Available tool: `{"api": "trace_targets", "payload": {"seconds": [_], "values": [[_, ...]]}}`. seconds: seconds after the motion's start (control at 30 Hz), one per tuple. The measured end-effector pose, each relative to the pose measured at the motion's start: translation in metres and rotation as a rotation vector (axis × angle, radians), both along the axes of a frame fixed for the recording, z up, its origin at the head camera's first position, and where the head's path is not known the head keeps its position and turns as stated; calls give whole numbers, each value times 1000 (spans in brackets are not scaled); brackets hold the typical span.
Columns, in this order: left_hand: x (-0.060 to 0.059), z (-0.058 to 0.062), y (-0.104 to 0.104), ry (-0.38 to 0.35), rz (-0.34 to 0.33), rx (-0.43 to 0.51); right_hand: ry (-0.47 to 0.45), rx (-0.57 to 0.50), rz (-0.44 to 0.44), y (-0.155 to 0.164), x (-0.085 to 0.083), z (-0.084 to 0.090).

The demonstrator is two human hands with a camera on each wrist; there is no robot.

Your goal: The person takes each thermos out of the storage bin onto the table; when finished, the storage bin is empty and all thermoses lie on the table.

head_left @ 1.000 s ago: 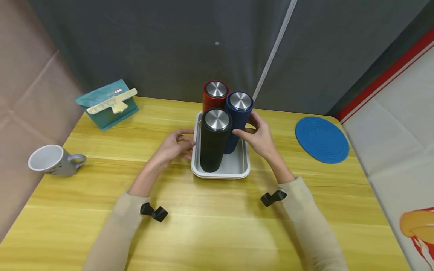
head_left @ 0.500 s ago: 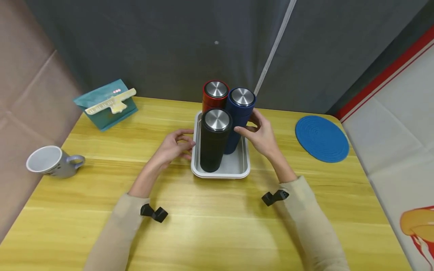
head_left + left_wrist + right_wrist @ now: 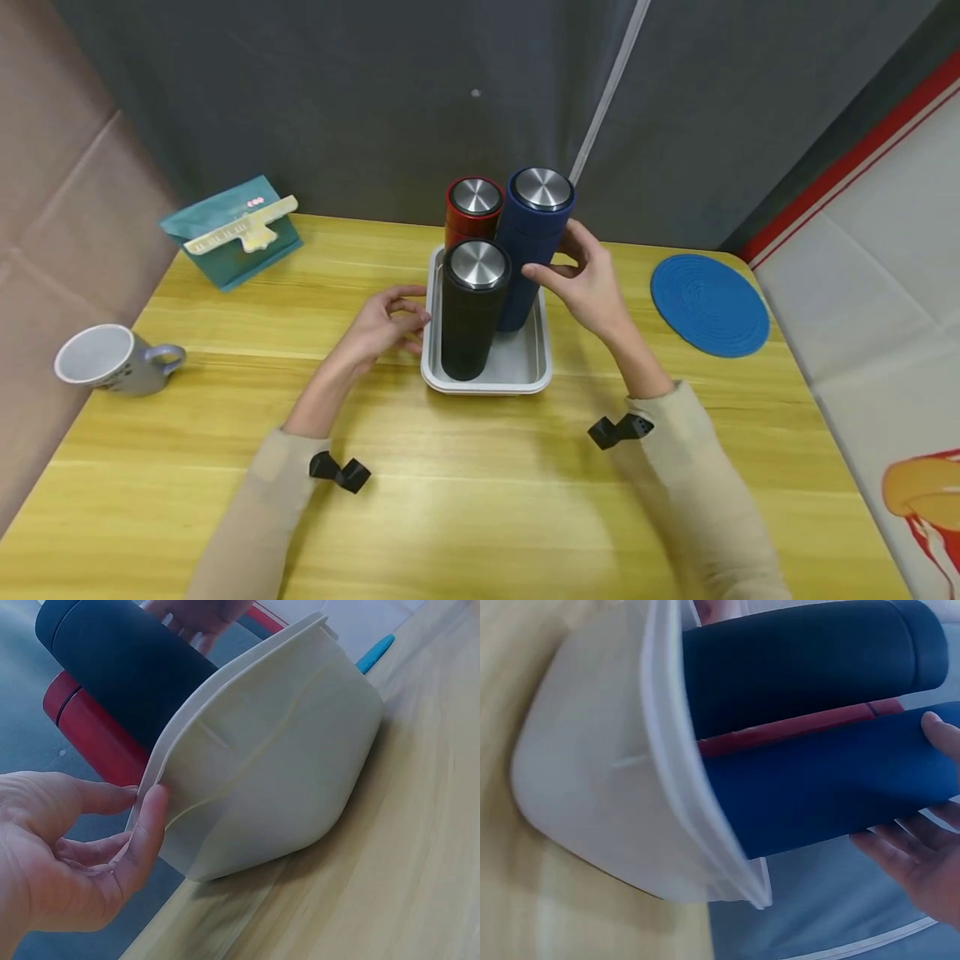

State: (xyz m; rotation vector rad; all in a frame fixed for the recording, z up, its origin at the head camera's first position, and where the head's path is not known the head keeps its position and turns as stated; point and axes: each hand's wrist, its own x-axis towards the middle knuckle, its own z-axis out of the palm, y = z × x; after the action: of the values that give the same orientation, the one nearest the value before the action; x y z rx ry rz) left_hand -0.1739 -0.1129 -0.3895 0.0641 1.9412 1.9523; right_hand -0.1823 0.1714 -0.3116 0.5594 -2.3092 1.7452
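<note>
The right hand grips the blue bottle, and the left hand, relaxed and uncurled, touches the white bin.

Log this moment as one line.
left hand: touches rim of bin | right hand: grips blue bottle, lower end inside bin | black bottle, red bottle: upright in bin

Left sleeve and right sleeve: plain beige cloth, each ending on the forearm, with soft creases visible lower on the right. At the left cuff, a small black device of two joined angular blocks; at the right cuff, a matching black unit, its outer block marked with tiny dots. The left hand and right hand are bare.
</note>
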Motion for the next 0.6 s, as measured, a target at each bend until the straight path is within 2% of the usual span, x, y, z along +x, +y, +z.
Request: {"api": "trace_targets", "payload": {"seconds": [0.27, 0.6], "values": [[1, 2, 0, 7, -15, -12, 56, 16, -26, 6, 1, 21], [1, 1, -1, 7, -6, -13, 30, 84, -68, 14, 0, 42]]}}
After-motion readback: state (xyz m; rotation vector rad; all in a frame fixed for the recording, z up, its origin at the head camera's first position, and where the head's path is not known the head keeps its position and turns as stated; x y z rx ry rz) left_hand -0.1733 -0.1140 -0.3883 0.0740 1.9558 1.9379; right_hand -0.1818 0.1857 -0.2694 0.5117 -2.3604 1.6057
